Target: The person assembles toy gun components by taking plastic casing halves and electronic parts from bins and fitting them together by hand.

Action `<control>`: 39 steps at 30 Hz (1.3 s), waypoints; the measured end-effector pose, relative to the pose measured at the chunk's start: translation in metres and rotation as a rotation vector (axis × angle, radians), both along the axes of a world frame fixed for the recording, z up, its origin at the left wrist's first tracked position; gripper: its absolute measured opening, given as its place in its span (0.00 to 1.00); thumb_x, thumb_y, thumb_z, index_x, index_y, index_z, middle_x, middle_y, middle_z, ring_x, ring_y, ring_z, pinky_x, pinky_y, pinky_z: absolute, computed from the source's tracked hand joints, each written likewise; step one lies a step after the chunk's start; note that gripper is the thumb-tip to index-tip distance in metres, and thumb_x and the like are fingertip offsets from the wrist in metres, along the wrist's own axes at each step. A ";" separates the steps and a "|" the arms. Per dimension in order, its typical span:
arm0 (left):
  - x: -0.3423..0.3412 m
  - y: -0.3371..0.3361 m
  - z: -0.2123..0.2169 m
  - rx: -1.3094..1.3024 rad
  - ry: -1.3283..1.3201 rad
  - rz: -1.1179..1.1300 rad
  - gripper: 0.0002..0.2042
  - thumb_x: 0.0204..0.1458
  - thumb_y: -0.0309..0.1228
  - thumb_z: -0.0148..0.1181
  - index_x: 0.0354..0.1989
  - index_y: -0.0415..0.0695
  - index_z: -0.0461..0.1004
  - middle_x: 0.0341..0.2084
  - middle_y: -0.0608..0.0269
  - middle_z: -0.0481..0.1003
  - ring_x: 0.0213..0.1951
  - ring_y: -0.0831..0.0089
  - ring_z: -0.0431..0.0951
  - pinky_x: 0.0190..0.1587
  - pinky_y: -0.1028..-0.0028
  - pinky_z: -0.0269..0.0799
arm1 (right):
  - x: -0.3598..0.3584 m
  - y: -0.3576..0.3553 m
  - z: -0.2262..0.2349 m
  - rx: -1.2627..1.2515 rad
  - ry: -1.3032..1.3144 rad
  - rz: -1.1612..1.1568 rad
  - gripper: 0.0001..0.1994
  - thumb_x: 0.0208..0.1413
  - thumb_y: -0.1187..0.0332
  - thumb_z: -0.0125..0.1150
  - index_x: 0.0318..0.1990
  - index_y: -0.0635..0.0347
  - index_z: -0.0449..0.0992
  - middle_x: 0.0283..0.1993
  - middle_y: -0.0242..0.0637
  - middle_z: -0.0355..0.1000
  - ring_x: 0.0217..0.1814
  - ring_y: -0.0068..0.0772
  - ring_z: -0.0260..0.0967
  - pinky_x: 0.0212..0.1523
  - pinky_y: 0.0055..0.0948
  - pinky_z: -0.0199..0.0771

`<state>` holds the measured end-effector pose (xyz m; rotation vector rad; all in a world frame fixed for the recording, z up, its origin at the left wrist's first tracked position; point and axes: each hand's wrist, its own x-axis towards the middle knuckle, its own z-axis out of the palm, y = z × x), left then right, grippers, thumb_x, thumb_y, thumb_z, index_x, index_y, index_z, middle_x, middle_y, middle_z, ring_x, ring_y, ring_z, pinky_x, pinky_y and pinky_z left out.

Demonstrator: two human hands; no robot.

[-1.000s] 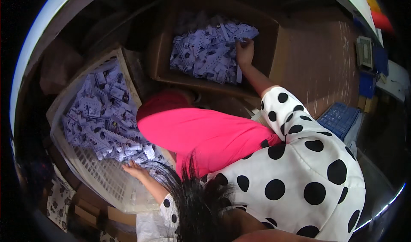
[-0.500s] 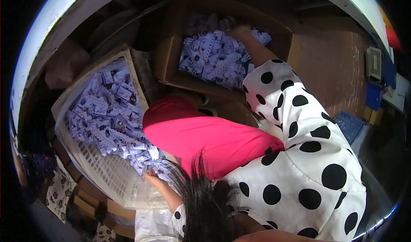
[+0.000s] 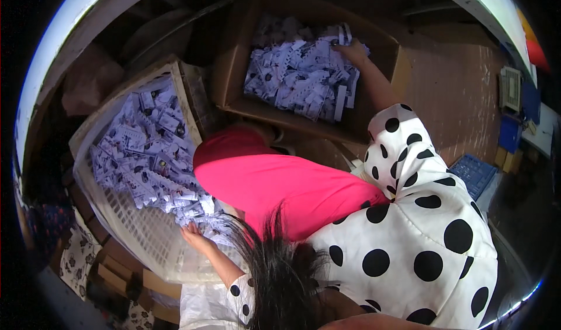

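Observation:
My right hand (image 3: 352, 53) is inside a brown cardboard box (image 3: 234, 76), at the right part of a heap of white printed pieces (image 3: 292, 73). Its fingers reach left and touch the heap, and narrow pieces stand upright beside them. Shadow and the pieces hide whether it grips any. At the lower left, my left hand (image 3: 198, 239) lies palm up with fingers apart, at the near edge of a second heap of similar pieces (image 3: 146, 149). That heap fills the far part of a pale plastic basket (image 3: 146, 228) with a grid bottom. Nothing shows in my left palm.
My pink-covered leg (image 3: 274, 184) lies between the basket and the box. To the right are a blue crate (image 3: 473, 175) and a blue box (image 3: 510, 132). Cardboard pieces (image 3: 114, 274) and patterned cloth (image 3: 79, 257) lie at lower left. A white curved edge arches overhead.
My right hand has shifted right and nearer within the box, and long white strips now show at the heap's right side. My left hand has moved slightly left, with its fingers apart.

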<state>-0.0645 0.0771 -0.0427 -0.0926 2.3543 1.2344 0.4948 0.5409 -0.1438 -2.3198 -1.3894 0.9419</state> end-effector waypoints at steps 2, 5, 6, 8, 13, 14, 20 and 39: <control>0.001 0.010 0.004 -0.002 -0.003 -0.011 0.30 0.56 0.46 0.46 0.63 0.42 0.51 0.54 0.46 0.65 0.53 0.60 0.69 0.54 0.68 0.60 | 0.039 0.002 -0.024 0.007 0.021 -0.017 0.36 0.33 0.53 0.71 0.46 0.75 0.69 0.44 0.53 0.71 0.46 0.41 0.71 0.46 0.30 0.70; 0.003 -0.005 0.007 -0.027 0.047 0.009 0.30 0.56 0.46 0.46 0.63 0.42 0.51 0.54 0.46 0.65 0.53 0.60 0.69 0.54 0.67 0.60 | 0.023 -0.006 0.002 -0.039 0.415 -0.074 0.32 0.37 0.59 0.69 0.48 0.74 0.69 0.44 0.48 0.72 0.44 0.38 0.72 0.46 0.29 0.71; 0.005 -0.006 0.011 -0.031 0.044 0.025 0.30 0.56 0.45 0.46 0.63 0.41 0.51 0.54 0.46 0.65 0.53 0.59 0.69 0.53 0.67 0.61 | 0.014 -0.012 0.030 -0.077 0.774 -0.150 0.31 0.39 0.61 0.68 0.50 0.73 0.68 0.45 0.47 0.72 0.46 0.39 0.71 0.49 0.29 0.70; 0.004 -0.003 0.012 -0.028 0.041 0.029 0.30 0.55 0.45 0.47 0.63 0.41 0.51 0.54 0.45 0.65 0.53 0.59 0.69 0.53 0.66 0.62 | 0.015 -0.019 0.051 -0.053 0.781 -0.213 0.22 0.44 0.66 0.63 0.47 0.71 0.71 0.42 0.42 0.74 0.42 0.34 0.73 0.46 0.28 0.71; 0.011 0.028 0.026 0.065 0.167 0.123 0.27 0.56 0.43 0.47 0.59 0.38 0.56 0.50 0.45 0.68 0.49 0.59 0.71 0.50 0.65 0.65 | 0.029 -0.032 0.095 -0.130 1.095 -0.200 0.20 0.48 0.67 0.63 0.47 0.65 0.70 0.40 0.36 0.74 0.40 0.27 0.73 0.45 0.26 0.72; 0.017 0.040 0.037 0.066 0.171 0.128 0.27 0.56 0.43 0.47 0.59 0.38 0.56 0.50 0.45 0.68 0.49 0.59 0.71 0.50 0.65 0.65 | 0.029 -0.035 0.103 -0.131 1.099 -0.194 0.20 0.48 0.67 0.63 0.47 0.65 0.70 0.40 0.36 0.74 0.40 0.27 0.73 0.45 0.26 0.72; 0.103 0.150 0.142 0.385 0.355 -0.203 0.18 0.59 0.35 0.43 0.49 0.33 0.66 0.35 0.50 0.73 0.37 0.68 0.75 0.40 0.75 0.71 | -0.014 -0.072 0.222 -0.116 0.998 -0.090 0.20 0.47 0.67 0.62 0.48 0.65 0.71 0.43 0.35 0.74 0.42 0.27 0.73 0.45 0.23 0.71; 0.193 0.118 0.229 0.621 -0.362 -0.601 0.15 0.55 0.27 0.52 0.51 0.40 0.66 0.39 0.59 0.73 0.34 0.80 0.72 0.32 0.81 0.68 | -0.135 -0.252 0.328 -0.546 1.140 0.378 0.28 0.45 0.68 0.64 0.54 0.64 0.62 0.42 0.32 0.70 0.45 0.20 0.67 0.50 0.24 0.64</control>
